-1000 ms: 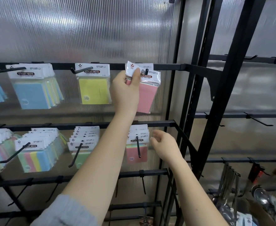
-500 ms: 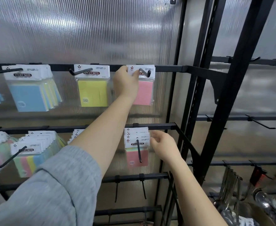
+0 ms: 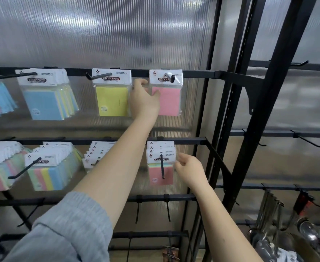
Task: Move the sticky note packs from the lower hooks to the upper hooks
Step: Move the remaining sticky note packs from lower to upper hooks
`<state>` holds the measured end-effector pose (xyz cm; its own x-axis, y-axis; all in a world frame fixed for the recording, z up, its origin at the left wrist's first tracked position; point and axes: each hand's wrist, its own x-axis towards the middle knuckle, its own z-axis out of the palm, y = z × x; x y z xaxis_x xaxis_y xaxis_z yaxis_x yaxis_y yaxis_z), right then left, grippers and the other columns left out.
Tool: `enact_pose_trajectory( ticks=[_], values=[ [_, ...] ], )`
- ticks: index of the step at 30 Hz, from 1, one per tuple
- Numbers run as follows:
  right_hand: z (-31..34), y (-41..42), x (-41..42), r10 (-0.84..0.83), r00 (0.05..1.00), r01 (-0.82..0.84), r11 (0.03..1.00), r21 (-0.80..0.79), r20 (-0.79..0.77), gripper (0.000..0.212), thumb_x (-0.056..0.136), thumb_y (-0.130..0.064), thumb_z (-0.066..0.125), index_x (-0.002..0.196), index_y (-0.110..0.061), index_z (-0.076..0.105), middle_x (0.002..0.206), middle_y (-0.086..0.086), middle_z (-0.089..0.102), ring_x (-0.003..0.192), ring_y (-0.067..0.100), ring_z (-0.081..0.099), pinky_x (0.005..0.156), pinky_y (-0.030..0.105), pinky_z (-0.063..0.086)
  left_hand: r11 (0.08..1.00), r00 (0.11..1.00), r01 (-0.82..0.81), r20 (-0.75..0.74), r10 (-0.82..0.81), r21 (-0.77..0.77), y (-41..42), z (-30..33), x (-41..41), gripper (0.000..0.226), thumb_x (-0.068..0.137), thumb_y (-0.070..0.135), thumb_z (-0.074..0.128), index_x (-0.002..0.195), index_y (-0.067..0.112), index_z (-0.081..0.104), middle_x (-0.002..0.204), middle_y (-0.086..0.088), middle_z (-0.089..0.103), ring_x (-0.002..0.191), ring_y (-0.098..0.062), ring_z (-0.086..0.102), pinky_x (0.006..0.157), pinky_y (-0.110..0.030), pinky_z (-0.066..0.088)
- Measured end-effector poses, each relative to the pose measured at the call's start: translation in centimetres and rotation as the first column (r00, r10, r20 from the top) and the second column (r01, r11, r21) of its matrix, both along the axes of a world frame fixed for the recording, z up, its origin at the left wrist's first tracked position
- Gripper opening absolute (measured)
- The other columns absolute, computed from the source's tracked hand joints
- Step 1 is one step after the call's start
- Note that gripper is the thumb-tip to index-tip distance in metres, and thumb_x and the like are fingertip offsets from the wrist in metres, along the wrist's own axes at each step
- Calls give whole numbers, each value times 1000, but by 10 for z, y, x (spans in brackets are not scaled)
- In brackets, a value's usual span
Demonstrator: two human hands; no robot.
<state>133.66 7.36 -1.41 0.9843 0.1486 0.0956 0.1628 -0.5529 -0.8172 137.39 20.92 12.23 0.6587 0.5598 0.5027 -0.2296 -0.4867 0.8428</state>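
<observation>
One pink pack [image 3: 169,100] hung, left hand [image 3: 143,100] touching its edge

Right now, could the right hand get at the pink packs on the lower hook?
Probably yes: the right hand hovers just beside the lower pink packs, nothing between them, and the lower hook points outward.

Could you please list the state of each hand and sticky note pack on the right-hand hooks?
Pink pack: hanging on the upper hook.
Left hand: thumb on the pink pack's left edge.
Lower packs: hanging on the lower hook.
Right hand: fingers loosely curled beside the lower packs, holding nothing.
</observation>
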Motion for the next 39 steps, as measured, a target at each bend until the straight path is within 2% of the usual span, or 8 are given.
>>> enact_pose_trajectory(
  ticks=[3, 8, 11, 15, 22, 28, 32, 39],
  values=[
    [-9, 1, -6, 10, 1000, -10, 1000, -6, -23, 30, 96, -15, 43, 119, -15, 62, 113, 1, 68, 99, 16, 60, 76, 23, 43, 1000, 998, 24, -56, -23, 4, 3, -9, -22, 15, 90, 17, 57, 104, 18, 58, 89, 10, 56, 77, -8, 55, 61, -20, 44],
    [-18, 3, -15, -12, 995, 16, 999, 49, -95, 36, 96, -9, 44, 131, -9, 53, 122, 8, 62, 114, 26, 57, 92, 30, 43, 997, 984, 76, -164, -73, 16, 13, -33, -62, 8, 90, 17, 56, 91, 20, 62, 76, 11, 59, 70, -5, 54, 55, -16, 37],
    [-28, 7, -11, -3, 991, 18, 994, 110, -131, 40, 93, -10, 43, 130, -16, 55, 118, 3, 66, 97, 20, 63, 83, 30, 50, 999, 981, 46, -186, -50, -24, 22, -48, -85, 8, 89, 15, 56, 89, 19, 64, 79, 5, 63, 72, -8, 57, 58, -17, 40],
    [-36, 13, -8, -44, 992, 61, 987, 146, -120, 39, 89, -8, 43, 122, -15, 62, 110, 3, 68, 82, 12, 56, 62, 19, 41, 998, 971, -6, -241, -9, -61, 40, -69, -109, 10, 89, 14, 55, 87, 19, 63, 74, 11, 63, 69, -6, 57, 56, -18, 40],
    [-43, 36, -10, -262, 953, 289, 937, 195, -150, 22, 91, -15, 51, 110, -7, 60, 107, 6, 64, 103, 25, 58, 79, 26, 38, 989, 929, -131, -358, 98, -70, 87, -104, -124, 9, 88, 16, 54, 90, 20, 63, 88, 5, 62, 76, -11, 55, 54, -20, 35],
    [-44, 54, -17, -305, 941, 337, 882, 329, -147, 3, 91, -20, 55, 89, -18, 57, 83, -3, 59, 80, 17, 54, 63, 26, 37, 987, 907, -125, -414, 72, -103, 121, -118, -126, 9, 87, 16, 55, 88, 22, 62, 94, 2, 64, 85, -17, 57, 61, -26, 41],
    [-41, 61, -25, -280, 947, 319, 868, 381, -154, 37, 90, -1, 45, 62, -26, 49, 62, -7, 48, 62, 13, 41, 51, 23, 28, 991, 893, -105, -446, 56, -85, 135, -123, -125, 10, 88, 15, 53, 91, 20, 61, 96, 1, 64, 77, -14, 55, 56, -21, 37],
    [-36, 64, -51, -350, 926, 374, 799, 471, -140, 32, 98, -19, 43, 68, -8, 44, 67, 8, 35, 65, 19, 29, 56, 29, 19, 991, 868, -115, -492, 67, -68, 161, -126, -111, 25, 90, 14, 50, 111, 11, 62, 115, -4, 63, 101, -20, 54, 82, -28, 40]
  ],
)
